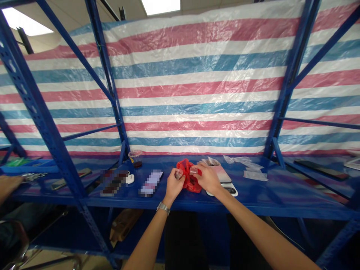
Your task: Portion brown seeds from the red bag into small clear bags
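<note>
The left hand (174, 183) is pinching a small clear piece (178, 173) between thumb and fingers, and the right hand (209, 178) is pinching a clear packet (194, 171); what either contains is too small to tell. The red plastic bag (194, 187) is sitting between the two hands, its mouth gaping upward, probably so that both sets of fingers are reaching its inside easily. A white scale (231, 189) is lying just beside and partly under the right hand, seemingly placed there for close reach, while clear plastic bags (255, 176) are lying farther right of that hand. To the left hand's left, a phone (151, 183) is resting near, with bare blue shelf (165, 195) showing between. The shelf's front edge is running just on the body side of both hands, so sideways room is looking wider than room toward the body; beyond the hands, a striped sheet (197, 97) is closing off the back.
</note>
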`<state>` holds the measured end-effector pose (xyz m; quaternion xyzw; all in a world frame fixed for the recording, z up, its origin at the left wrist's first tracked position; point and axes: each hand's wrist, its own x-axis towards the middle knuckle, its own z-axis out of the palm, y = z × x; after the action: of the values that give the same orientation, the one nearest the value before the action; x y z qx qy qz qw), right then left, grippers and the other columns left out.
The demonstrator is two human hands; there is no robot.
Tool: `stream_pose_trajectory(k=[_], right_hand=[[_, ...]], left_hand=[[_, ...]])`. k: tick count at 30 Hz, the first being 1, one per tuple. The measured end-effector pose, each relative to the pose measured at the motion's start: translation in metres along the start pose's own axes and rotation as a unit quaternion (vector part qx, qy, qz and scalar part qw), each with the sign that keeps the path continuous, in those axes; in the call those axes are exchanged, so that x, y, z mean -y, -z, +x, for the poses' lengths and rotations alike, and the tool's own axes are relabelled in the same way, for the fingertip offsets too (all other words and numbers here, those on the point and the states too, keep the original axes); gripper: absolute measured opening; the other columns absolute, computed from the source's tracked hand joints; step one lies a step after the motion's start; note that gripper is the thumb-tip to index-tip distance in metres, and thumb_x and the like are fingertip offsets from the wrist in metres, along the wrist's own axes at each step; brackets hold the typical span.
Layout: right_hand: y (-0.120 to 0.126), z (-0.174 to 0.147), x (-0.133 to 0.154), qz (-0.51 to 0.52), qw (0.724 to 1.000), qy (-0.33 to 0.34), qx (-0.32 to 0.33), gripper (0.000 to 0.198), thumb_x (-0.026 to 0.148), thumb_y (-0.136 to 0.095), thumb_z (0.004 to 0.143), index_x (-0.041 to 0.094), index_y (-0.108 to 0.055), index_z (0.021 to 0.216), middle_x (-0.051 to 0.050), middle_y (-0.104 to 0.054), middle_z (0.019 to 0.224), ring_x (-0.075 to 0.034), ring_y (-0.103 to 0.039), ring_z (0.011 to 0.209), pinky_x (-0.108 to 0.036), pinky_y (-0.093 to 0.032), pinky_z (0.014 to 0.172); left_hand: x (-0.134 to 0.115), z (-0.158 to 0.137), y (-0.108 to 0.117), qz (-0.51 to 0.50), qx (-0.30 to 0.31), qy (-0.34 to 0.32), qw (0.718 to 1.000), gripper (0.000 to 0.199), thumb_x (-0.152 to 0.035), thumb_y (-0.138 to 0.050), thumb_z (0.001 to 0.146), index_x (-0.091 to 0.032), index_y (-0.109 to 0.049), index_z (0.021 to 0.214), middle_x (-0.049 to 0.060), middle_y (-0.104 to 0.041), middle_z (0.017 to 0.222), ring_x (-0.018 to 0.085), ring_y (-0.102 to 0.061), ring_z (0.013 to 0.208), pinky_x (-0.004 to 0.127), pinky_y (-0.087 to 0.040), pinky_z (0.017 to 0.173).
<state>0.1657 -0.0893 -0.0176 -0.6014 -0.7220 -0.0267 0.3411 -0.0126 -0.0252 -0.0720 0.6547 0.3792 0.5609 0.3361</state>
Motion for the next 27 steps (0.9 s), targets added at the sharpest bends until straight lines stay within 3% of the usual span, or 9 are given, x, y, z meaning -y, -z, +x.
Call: stream_pose_trajectory(k=[5, 9, 12, 17, 22, 27], right_hand=[[-0.005, -0.007, -0.008, -0.032, 0.997, 0.012, 0.070, 0.031, 0.014, -0.065, 0.087, 0.025, -0.077, 0.114, -0.007, -0.073, 0.117, -0.026, -0.065, 0.111, -0.037, -0.046, 0.102], [0.001, -0.006, -0.001, -0.026, 0.999, 0.014, 0.024, 0.031, 0.016, -0.063, 0.091, 0.025, -0.075, 0.118, -0.008, -0.071, 0.117, -0.024, -0.065, 0.111, -0.035, -0.046, 0.102], [0.006, -0.005, 0.009, -0.022, 0.999, 0.031, 0.008, 0.027, 0.017, -0.062, 0.092, 0.025, -0.075, 0.115, -0.007, -0.071, 0.114, -0.023, -0.064, 0.110, -0.035, -0.045, 0.103], [-0.002, -0.004, 0.017, -0.014, 0.996, 0.071, 0.054, 0.027, 0.017, -0.064, 0.090, 0.025, -0.077, 0.113, -0.009, -0.072, 0.124, -0.026, -0.062, 0.120, -0.037, -0.044, 0.106], [-0.009, 0.001, 0.015, -0.052, 0.996, 0.032, 0.069, 0.031, 0.019, -0.064, 0.091, 0.022, -0.074, 0.120, -0.013, -0.071, 0.126, -0.028, -0.061, 0.122, -0.039, -0.042, 0.107], [-0.007, 0.009, 0.014, -0.069, 0.996, 0.039, 0.042, 0.043, 0.038, -0.064, 0.096, 0.019, -0.066, 0.134, -0.016, -0.065, 0.135, -0.032, -0.058, 0.126, -0.043, -0.041, 0.108]], left_hand=[[-0.005, 0.006, 0.003, -0.005, -0.008, 0.058, 0.998, 0.014, -0.012, -0.063, 0.072, -0.022, -0.056, 0.080, -0.003, -0.060, 0.074, 0.014, -0.056, 0.069, 0.028, -0.045, 0.068], [-0.019, 0.017, 0.013, 0.022, 0.008, 0.078, 0.997, 0.016, -0.011, -0.061, 0.067, -0.022, -0.058, 0.078, -0.003, -0.061, 0.070, 0.013, -0.053, 0.062, 0.026, -0.040, 0.058], [-0.031, 0.032, 0.024, 0.059, 0.025, 0.065, 0.996, 0.018, -0.008, -0.061, 0.062, -0.021, -0.058, 0.073, -0.004, -0.059, 0.066, 0.012, -0.049, 0.059, 0.025, -0.035, 0.055], [-0.045, 0.054, 0.035, 0.111, 0.050, 0.030, 0.992, 0.018, -0.006, -0.062, 0.061, -0.021, -0.060, 0.069, -0.003, -0.061, 0.063, 0.013, -0.050, 0.059, 0.026, -0.031, 0.057], [-0.048, 0.063, 0.035, 0.138, 0.051, -0.015, 0.989, 0.021, -0.001, -0.062, 0.061, -0.022, -0.061, 0.066, -0.001, -0.063, 0.065, 0.015, -0.051, 0.061, 0.029, -0.033, 0.062], [-0.044, 0.059, 0.035, 0.146, 0.025, -0.021, 0.989, 0.019, -0.005, -0.065, 0.064, -0.022, -0.062, 0.071, 0.000, -0.065, 0.066, 0.017, -0.055, 0.063, 0.030, -0.035, 0.064]])
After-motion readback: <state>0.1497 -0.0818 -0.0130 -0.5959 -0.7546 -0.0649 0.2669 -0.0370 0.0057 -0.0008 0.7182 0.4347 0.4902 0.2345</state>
